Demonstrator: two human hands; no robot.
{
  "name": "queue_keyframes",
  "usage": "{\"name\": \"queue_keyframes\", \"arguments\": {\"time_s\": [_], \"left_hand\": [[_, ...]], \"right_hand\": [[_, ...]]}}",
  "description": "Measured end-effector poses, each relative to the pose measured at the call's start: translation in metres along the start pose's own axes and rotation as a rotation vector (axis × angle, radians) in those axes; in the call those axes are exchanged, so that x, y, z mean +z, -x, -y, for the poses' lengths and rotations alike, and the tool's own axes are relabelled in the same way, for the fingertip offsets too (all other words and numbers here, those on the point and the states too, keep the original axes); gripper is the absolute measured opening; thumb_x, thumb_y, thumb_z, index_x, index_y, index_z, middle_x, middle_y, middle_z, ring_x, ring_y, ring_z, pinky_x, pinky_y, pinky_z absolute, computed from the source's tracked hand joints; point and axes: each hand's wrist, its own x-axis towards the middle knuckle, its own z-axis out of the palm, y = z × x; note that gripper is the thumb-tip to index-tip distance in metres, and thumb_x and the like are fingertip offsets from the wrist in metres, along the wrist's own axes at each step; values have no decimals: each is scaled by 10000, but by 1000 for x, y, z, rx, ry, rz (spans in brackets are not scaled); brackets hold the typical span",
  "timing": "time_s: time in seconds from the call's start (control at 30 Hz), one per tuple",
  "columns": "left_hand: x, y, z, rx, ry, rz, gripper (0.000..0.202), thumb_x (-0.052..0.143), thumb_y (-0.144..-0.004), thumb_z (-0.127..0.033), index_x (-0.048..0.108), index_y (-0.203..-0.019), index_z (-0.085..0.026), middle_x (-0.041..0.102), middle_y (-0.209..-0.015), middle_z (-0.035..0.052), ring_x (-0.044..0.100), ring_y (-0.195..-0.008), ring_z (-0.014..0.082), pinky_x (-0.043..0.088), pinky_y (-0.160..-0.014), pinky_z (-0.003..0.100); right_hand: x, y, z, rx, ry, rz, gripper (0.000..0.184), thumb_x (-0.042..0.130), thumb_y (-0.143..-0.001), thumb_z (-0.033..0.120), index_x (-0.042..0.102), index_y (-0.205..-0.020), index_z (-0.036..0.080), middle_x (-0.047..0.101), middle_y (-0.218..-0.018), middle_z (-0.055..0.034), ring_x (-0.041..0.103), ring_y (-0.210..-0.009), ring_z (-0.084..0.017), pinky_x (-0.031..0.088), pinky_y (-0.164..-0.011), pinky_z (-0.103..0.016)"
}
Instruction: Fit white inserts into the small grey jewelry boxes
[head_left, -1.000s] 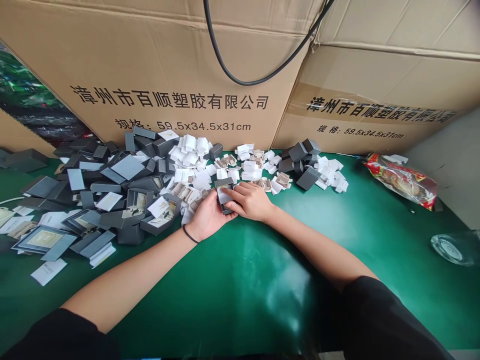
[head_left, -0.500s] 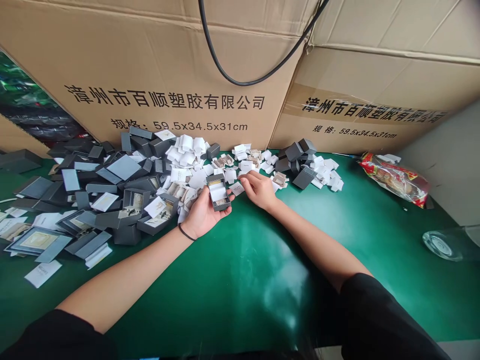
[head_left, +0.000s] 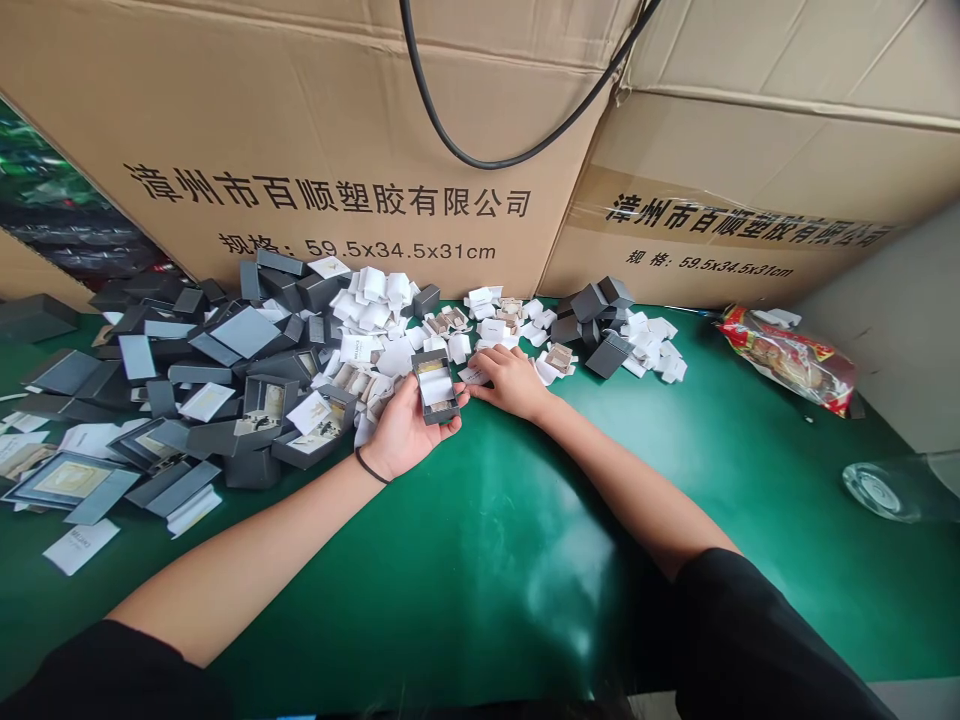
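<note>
My left hand [head_left: 405, 425] holds a small open grey box [head_left: 436, 386] with a pale insert showing inside, palm up just above the green table [head_left: 487, 560]. My right hand [head_left: 511, 380] lies just to its right, fingers curled down on a small white card [head_left: 474, 374] at the edge of a heap of white cards and beige inserts [head_left: 390, 320]. A black band circles my left wrist.
A big pile of grey boxes and lids [head_left: 225, 370] covers the left of the table. More grey boxes [head_left: 596, 320] sit at the back right. Two large cardboard cartons [head_left: 337, 130] stand behind. A red snack bag [head_left: 787, 355] and a glass dish [head_left: 892, 487] lie at the right.
My right hand lifted off the box, reached to the heap at its right and now presses on a white card. The left hand keeps the open box, raised slightly.
</note>
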Motion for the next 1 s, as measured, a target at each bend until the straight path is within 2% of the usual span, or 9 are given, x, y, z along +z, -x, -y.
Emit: {"name": "queue_keyframes", "arguments": {"time_s": [0.13,0.27,0.53,0.7,1.0], "left_hand": [[0,-2,0,-17,-12,-2,356,381,-940,-409,595,-1089,-167,670,-982,102,657,-887,214,519,-592,283],[2,-6,0,-41,-38,17,355,387,-938,-403,592,-1094,-159,673,-968,109,662,-863,223,519,-588,294],[5,-8,-1,-76,-91,-11,378,318,-959,-390,590,-1078,-156,670,-959,108,662,-853,226,507,-567,295],[4,-6,0,-72,-110,21,425,275,-966,-415,597,-1069,-158,669,-989,112,657,-864,221,510,-571,290],[-1,-7,2,-64,-138,66,422,319,-955,-424,604,-1089,-144,663,-1036,129,655,-876,225,517,-581,293]], "right_hand": [[4,1,-2,-2,-43,-36,455,463,-887,552,566,-1151,196,601,-1105,-104,531,-974,-235,354,-766,-338],[6,1,-3,-14,-32,-35,465,413,-904,562,601,-1123,197,616,-1100,-105,532,-965,-232,344,-768,-341],[11,-2,-9,-48,-61,-47,501,437,-872,599,616,-1121,203,623,-1150,-103,540,-974,-231,357,-764,-341],[11,-2,-9,-43,-82,-55,477,462,-867,586,619,-1114,209,625,-1141,-93,546,-973,-230,372,-768,-341],[11,-2,-8,-28,-78,-44,387,465,-904,501,620,-1105,210,628,-1147,-91,548,-983,-236,370,-776,-347]]}}
